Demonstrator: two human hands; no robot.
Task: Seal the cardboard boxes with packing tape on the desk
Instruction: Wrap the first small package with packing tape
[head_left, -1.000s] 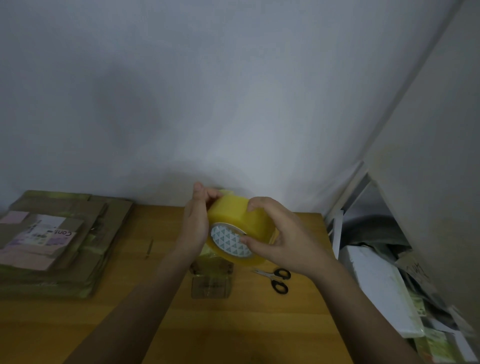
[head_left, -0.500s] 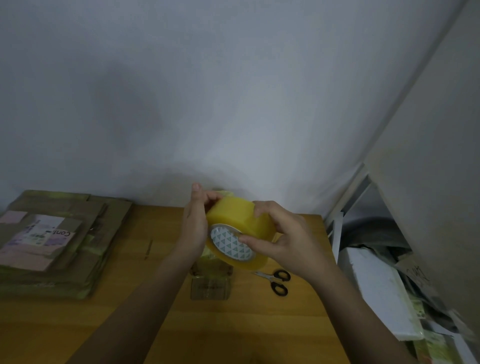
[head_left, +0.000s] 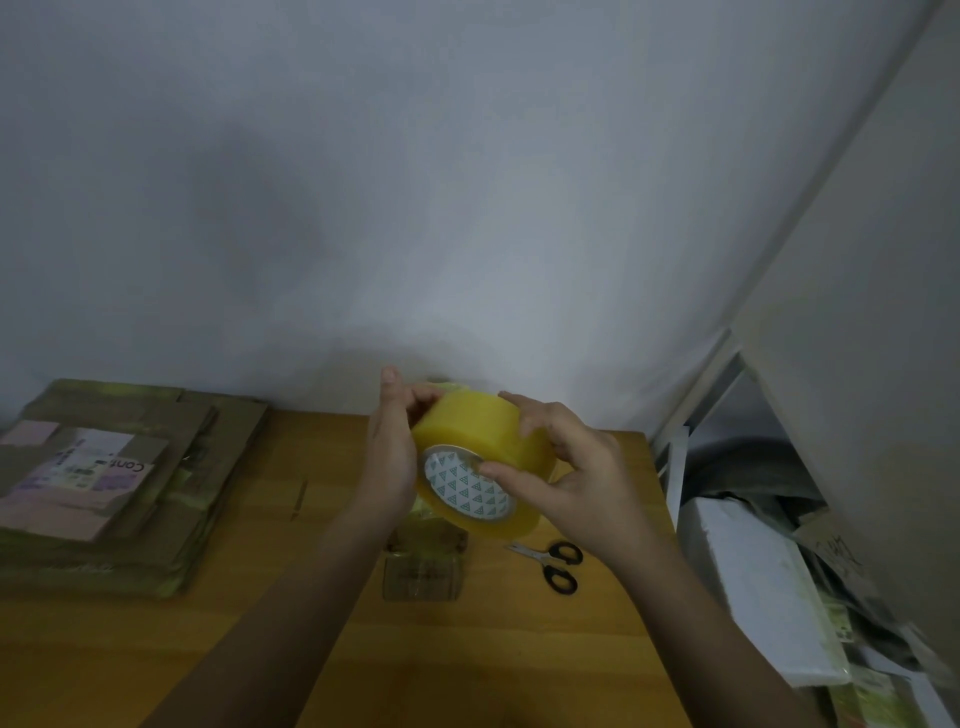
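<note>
Tape roll (head_left: 480, 441) gripped by left hand (head_left: 389, 457) and right hand (head_left: 582, 473) above wooden desk (head_left: 291, 613).

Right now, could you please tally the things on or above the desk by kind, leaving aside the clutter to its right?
Tape roll, gripped by the left hand and right hand: 1
Scissors: 1
Small taped box under the roll: 1
Stack of flattened cardboard: 1
Total: 4

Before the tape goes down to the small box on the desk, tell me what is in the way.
Nothing visible blocks it. Both hands hold the tape roll directly above the small box. The scissors lie to its right, apart from it.
</note>
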